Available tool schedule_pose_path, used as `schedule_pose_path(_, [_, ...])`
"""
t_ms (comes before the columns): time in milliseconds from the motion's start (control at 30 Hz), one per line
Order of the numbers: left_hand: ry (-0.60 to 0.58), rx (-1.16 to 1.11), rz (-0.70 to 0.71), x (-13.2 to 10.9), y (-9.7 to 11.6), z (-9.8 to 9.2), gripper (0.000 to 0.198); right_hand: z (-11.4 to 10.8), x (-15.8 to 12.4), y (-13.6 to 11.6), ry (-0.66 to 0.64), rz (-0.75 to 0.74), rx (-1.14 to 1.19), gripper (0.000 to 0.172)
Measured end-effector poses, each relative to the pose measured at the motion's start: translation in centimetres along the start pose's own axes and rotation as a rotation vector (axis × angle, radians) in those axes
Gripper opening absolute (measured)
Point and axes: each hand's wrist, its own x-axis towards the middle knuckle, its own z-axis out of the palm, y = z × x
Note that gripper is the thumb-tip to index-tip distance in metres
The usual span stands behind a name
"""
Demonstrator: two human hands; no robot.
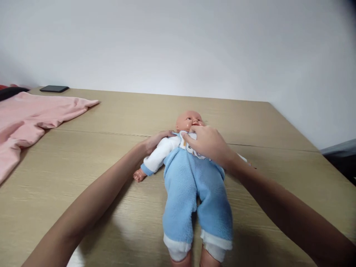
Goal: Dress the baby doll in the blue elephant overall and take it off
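A baby doll point(191, 120) lies on its back on the wooden table, head away from me and legs toward me. It wears a fleece outfit point(180, 189) with blue trousers, white sleeves and a printed white chest. At the doll's shoulder on the left, my left hand point(160, 140) closes on the outfit near the neckline; some of its fingers are hidden. My right hand point(207, 142) reaches across the chest, thumb and fingers pinching the outfit's collar just under the chin. It covers much of the print and the other shoulder.
On the left, a pink cloth point(36, 115) spreads over the wooden table point(125, 115). A dark flat phone-like object point(54, 88) lies near the back edge, beside black fabric point(12, 92). The wall stands behind; dark material point(340, 155) shows beyond the right edge.
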Motion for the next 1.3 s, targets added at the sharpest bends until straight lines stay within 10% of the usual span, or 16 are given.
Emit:
schedule_pose_path(300, [0.238,0.546,0.324,-3.9,1.5,-1.5,0.018,1.6,-7.0,10.7,-0.141,-0.128,0.456,0.041])
schedule_pose_path(433, [0.412,0.908,0.719,-4.8,2.5,3.3,0.013,3.9,-11.1,13.5,0.241,-0.111,0.350,0.026])
schedule_pose_path(533, [0.148,1.155,0.890,-4.1,3.2,8.8,0.017,5.8,-13.3,15.5,0.399,-0.098,0.200,0.040])
schedule_pose_path(733, [-0.054,1.637,0.673,1.3,2.5,14.3,0.021,7.8,-15.9,19.0,0.332,0.044,0.381,0.064])
schedule_pose_path(900, [-0.026,1.621,0.718,2.5,1.4,13.9,0.024,6.6,-16.0,19.7,0.298,0.169,0.609,0.043])
schedule_pose_path(1033, [-0.094,1.592,0.842,1.7,0.7,13.9,0.027,4.9,-13.7,18.4,0.552,0.204,0.911,0.045])
schedule_pose_path(1300, [-0.229,1.410,1.012,0.4,0.6,13.1,0.044,3.3,-9.1,12.1,0.630,-0.064,0.965,0.036])
